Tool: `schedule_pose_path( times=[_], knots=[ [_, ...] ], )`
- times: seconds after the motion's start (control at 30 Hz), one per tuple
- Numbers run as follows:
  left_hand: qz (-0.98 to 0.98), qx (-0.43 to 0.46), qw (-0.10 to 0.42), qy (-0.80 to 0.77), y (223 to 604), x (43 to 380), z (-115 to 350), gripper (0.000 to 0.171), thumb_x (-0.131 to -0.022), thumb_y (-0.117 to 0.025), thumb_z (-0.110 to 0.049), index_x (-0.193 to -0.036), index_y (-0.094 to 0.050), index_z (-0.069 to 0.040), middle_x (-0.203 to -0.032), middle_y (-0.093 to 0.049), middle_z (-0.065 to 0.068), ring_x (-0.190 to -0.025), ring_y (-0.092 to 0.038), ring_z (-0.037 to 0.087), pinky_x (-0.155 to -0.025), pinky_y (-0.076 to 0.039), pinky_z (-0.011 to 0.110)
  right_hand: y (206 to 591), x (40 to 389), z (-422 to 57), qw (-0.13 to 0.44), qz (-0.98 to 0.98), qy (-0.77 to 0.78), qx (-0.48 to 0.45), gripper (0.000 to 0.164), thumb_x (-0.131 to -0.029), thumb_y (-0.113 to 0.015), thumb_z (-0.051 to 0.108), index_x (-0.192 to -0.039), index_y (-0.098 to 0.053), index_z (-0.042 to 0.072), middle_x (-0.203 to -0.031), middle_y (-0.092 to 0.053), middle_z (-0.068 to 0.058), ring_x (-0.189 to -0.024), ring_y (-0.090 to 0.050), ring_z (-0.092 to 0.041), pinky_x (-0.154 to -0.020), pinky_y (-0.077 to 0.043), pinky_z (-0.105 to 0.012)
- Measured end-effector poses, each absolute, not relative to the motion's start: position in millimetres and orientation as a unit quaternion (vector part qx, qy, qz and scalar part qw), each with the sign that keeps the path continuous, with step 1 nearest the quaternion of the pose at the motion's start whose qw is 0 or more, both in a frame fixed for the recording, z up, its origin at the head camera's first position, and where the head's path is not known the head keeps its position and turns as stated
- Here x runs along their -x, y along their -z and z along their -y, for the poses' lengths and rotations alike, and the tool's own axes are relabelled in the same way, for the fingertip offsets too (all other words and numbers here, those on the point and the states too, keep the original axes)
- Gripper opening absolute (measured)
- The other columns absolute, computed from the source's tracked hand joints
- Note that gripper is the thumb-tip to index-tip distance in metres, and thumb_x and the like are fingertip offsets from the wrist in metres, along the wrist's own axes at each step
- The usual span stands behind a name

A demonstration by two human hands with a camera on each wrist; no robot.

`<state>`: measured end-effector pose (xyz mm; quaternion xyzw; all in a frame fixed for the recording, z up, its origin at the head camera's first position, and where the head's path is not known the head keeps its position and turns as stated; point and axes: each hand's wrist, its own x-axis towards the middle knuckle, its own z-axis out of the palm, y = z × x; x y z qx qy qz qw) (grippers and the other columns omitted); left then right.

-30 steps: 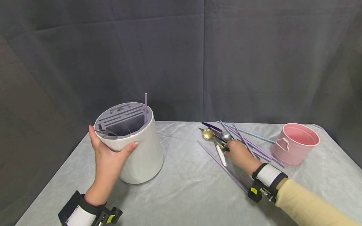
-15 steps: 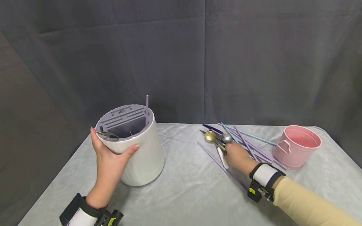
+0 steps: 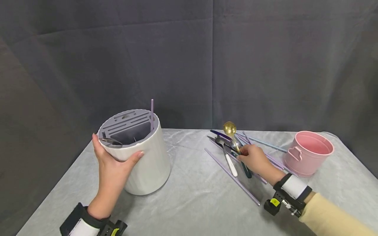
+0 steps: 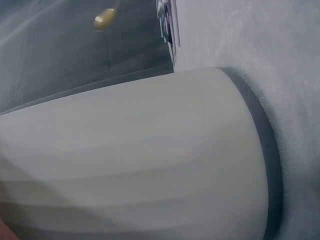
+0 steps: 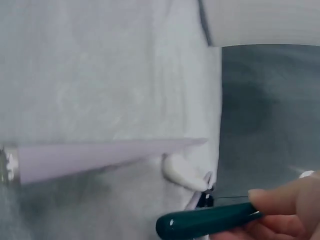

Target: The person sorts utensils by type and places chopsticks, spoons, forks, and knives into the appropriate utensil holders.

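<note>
My left hand grips the side of a white utensil holder just below its rim, thumb in front; the other fingers are mostly hidden. The holder has a slotted grey lid, and a purple chopstick and a metal utensil stick out. My right hand pinches a gold spoon, its bowl raised above the pile. In the right wrist view a dark green handle extends from the fingers. Nearby lie a silver spoon and a white-handled spoon.
A loose purple chopstick lies in front of the pile. Blue chopsticks and a dark purple-handled utensil lie behind. A pink bucket stands at the right, and a grey curtain hangs behind the table.
The right hand has lifted the gold spoon off the pile, moving slightly right and back. Some chopsticks have shifted. The left hand stays on the utensil holder.
</note>
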<state>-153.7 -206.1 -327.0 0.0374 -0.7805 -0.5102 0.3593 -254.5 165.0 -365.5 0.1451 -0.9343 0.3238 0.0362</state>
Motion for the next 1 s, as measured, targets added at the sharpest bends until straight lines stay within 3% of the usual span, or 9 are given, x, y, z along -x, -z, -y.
schedule_pose_path(
  times=[0.13,0.33,0.63,1.0],
  knots=[
    [0.780,-0.038,0.357,0.512,326,153,206,0.126,-0.067,-0.086,-0.011,-0.154,0.006,-0.006,-0.157,-0.010,0.017,-0.142,-0.018,0.025,-0.114,-0.017,0.043,355,250,-165,0.026,0.916,-0.387,-0.104,0.016,-0.087,-0.068,0.002,-0.094,-0.062,-0.011,-0.086,-0.066,-0.019,-0.075,-0.062,-0.025,-0.064,-0.052,-0.037],
    [0.782,-0.040,0.360,0.508,327,154,206,0.126,-0.066,-0.086,-0.010,-0.154,0.005,-0.004,-0.157,-0.011,0.018,-0.142,-0.019,0.025,-0.114,-0.017,0.041,343,244,-164,0.004,0.888,-0.456,-0.062,0.019,-0.089,-0.069,0.005,-0.100,-0.063,-0.009,-0.091,-0.068,-0.017,-0.076,-0.063,-0.019,-0.068,-0.054,-0.030],
    [0.781,-0.036,0.359,0.510,327,154,206,0.126,-0.067,-0.086,-0.011,-0.154,0.005,-0.005,-0.157,-0.012,0.017,-0.142,-0.018,0.024,-0.114,-0.017,0.041,327,229,-160,0.053,0.855,-0.507,-0.097,0.024,-0.088,-0.071,0.007,-0.102,-0.064,-0.011,-0.089,-0.071,-0.014,-0.071,-0.063,-0.008,-0.066,-0.052,-0.022],
    [0.780,-0.032,0.360,0.511,327,154,206,0.127,-0.067,-0.086,-0.010,-0.154,0.006,-0.007,-0.157,-0.012,0.016,-0.142,-0.018,0.022,-0.114,-0.016,0.039,304,212,-146,0.067,0.842,-0.522,-0.117,0.026,-0.087,-0.072,0.008,-0.106,-0.065,-0.009,-0.091,-0.072,-0.013,-0.073,-0.064,-0.007,-0.068,-0.052,-0.020]
  ],
)
